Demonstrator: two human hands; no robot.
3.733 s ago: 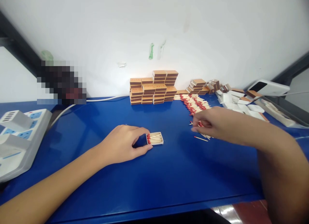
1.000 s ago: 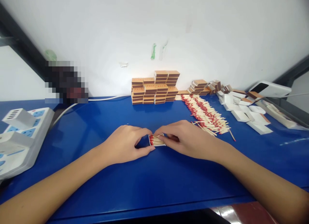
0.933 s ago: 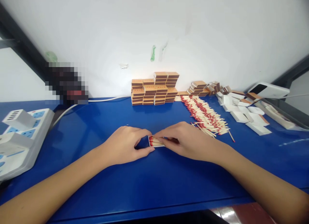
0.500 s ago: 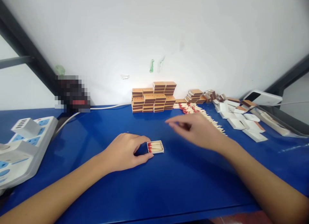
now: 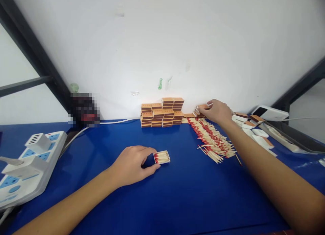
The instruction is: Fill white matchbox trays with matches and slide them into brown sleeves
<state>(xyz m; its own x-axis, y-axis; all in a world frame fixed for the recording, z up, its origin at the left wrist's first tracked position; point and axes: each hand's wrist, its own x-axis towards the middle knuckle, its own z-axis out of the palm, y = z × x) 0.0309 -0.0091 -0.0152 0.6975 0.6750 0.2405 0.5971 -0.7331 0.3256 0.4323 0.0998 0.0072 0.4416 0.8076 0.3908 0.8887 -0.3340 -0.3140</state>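
Observation:
A small white matchbox tray (image 5: 162, 157) filled with red-tipped matches lies on the blue table. My left hand (image 5: 137, 165) holds its left end between thumb and fingers. At the back right, by the wall, my right hand (image 5: 217, 111) is on a small stack of orange-brown matchbox sleeves (image 5: 199, 114). Its thumb and fingers close about the top sleeve, which the hand partly covers. In front of that stack spreads a long pile of loose matches (image 5: 213, 140), heads mostly pointing left.
Matchboxes (image 5: 162, 113) stand stacked against the wall (image 5: 142, 52). White trays (image 5: 256, 137) lie at the right, partly behind my forearm, near a white device (image 5: 270, 112) and a dark tray (image 5: 299, 137). A power strip (image 5: 48, 157) with plugs and a white cable (image 5: 114, 121) occupies the left.
My right hand has moved back from above the table to the sleeve stack, uncovering the match pile. My left hand keeps hold of the tray. The view has shifted slightly.

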